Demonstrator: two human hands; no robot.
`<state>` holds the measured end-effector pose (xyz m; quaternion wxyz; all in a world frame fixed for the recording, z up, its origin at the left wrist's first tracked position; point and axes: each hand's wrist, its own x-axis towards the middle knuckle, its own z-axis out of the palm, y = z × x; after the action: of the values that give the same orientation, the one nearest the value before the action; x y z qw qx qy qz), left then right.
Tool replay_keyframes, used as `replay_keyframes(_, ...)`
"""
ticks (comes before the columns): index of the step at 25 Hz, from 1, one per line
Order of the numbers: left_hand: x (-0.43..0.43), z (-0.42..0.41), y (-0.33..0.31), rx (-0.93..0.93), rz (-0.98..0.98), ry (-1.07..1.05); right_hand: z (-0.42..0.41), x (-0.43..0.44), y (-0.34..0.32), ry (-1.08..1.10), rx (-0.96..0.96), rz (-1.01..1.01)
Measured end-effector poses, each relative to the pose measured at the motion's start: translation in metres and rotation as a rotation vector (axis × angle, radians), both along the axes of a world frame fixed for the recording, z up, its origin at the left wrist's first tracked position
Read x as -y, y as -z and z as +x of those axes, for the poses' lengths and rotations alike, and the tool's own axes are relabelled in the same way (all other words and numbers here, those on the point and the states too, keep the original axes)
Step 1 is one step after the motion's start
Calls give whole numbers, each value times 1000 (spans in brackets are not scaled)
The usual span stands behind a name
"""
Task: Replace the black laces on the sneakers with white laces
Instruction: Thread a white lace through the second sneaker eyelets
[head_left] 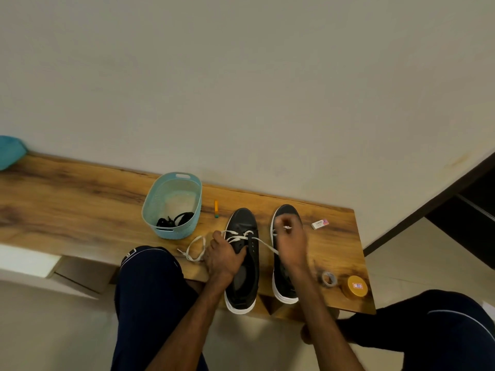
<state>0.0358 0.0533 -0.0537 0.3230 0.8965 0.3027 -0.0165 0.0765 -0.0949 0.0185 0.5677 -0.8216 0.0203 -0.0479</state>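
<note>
Judging by the black laces (175, 220) lying in the basket (171, 234), removal looked finished. The left hand (223, 259) clamped the left sneaker (242, 223), and the white lace (237, 238) crossed only the eyelets just beyond that grip. The right hand (292, 245), blurred, pinched a lace end, hiding the right sneaker (288, 211)'s eyelets.

Motion blur smears the right hand (290, 245) pinching the white lace (263, 244), and it covers the right sneaker's (284, 286) eyelets. The left hand (226, 257), gripping the left sneaker (242, 220), hides that side's eyelets. A teal thing (10, 151) runs off the left edge; we can't read the eraser's (320, 224) print.
</note>
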Motion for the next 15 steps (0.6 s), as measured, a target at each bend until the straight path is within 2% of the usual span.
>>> replay_keyframes(3, -1, -6, -3, -6, -48, 9, -3, -17, 35, -326, -146, -590)
replay_keyframes(5, 0, -10, -7, -7, -48, 13, -4, -24, 43, -366, -194, -797)
replay_keyframes(8, 1, -13, -8, -16, 44, 41, -3, -20, 26, -358, -189, -845)
replay_keyframes(10, 2, -12, -7, -54, 43, 45, 2, -2, -5, -390, -279, -691)
replay_keyframes(13, 3, -10, -7, -70, -54, -1, -3, 44, -64, -742, -549, -619)
replay_keyframes(15, 3, -10, -7, -77, -81, -11, -4, 63, -77, -913, -709, -771)
